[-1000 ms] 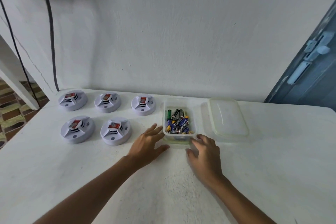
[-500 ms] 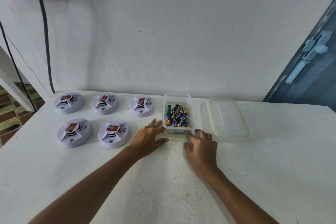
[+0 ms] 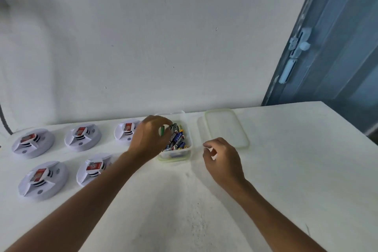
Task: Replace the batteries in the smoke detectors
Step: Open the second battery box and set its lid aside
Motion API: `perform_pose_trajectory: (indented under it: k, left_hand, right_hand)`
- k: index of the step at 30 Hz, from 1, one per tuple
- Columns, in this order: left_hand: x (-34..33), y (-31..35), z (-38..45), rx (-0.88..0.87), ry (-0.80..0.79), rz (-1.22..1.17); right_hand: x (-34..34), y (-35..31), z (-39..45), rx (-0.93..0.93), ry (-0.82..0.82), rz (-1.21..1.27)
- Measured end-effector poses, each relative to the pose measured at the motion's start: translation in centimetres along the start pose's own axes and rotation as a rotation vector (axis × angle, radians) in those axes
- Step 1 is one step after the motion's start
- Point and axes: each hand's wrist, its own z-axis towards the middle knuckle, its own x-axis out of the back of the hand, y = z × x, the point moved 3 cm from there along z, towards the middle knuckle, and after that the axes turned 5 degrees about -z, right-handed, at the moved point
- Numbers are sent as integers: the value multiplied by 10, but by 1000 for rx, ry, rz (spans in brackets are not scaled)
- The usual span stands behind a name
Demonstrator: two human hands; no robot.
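Left hand: the left hand (image 3: 150,137) reaches into the open box, fingers curled, pinching a green battery (image 3: 162,130) at the box's left side — whether the battery is lifted clear of the pile cannot be told.
Right hand: the right hand (image 3: 222,158) hovers just right of the box, fingers loosely curled and holding nothing visible.
Battery box: a clear plastic container (image 3: 187,152) stands on the white surface (image 3: 286,170), between the detectors and its lid; it holds a loose heap of mixed batteries (image 3: 177,139), mostly blue and black labelled.
Lid: the container lid (image 3: 226,127) lies flat just right of the box, off it entirely.
Smoke detectors: five smoke detectors (image 3: 82,137) sit left of the box in two rows, three behind and two in front, each showing a red-labelled part in its centre; none is being touched.
Progress: judged an early step — picking a cell, with no detector opened in hand.
Risk: the nearest back-row detector is partly hidden behind the left wrist, so a sideways pull could nudge it; the light, unheld box could slide or tip if the fingers drag on the heap, scattering cells.
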Motion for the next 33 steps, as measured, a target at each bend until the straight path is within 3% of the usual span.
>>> perform_pose_trajectory:
  k: [3, 9, 13, 15, 18, 23, 30, 33]
  left_hand:
    - [-33, 34, 18, -41, -109, -34]
    - [-108, 83, 44, 40, -353, 5]
    - [-137, 83, 42, 162, -488, 82]
    - [-140, 82, 37, 186, -505, 92]
    - [-140, 83, 33, 191, -512, 94]
    - [-141, 81, 32, 198, -521, 98]
    - [-143, 77, 33, 235, -533, 95]
    - [-143, 77, 33, 232, -533, 94]
  right_hand:
    - [20, 19, 4, -105, -8, 120]
    - [49, 59, 3, -382, -254, 426]
    - [49, 71, -6, -837, -617, 875]
    - [46, 73, -10, -1046, -684, 1079]
    - [39, 73, -11, -1239, -630, 1266]
    - [29, 68, -9, -1342, -432, 1375]
    - [13, 69, -14, -1195, -276, 1247]
    - [13, 64, -12, -1233, -225, 1276]
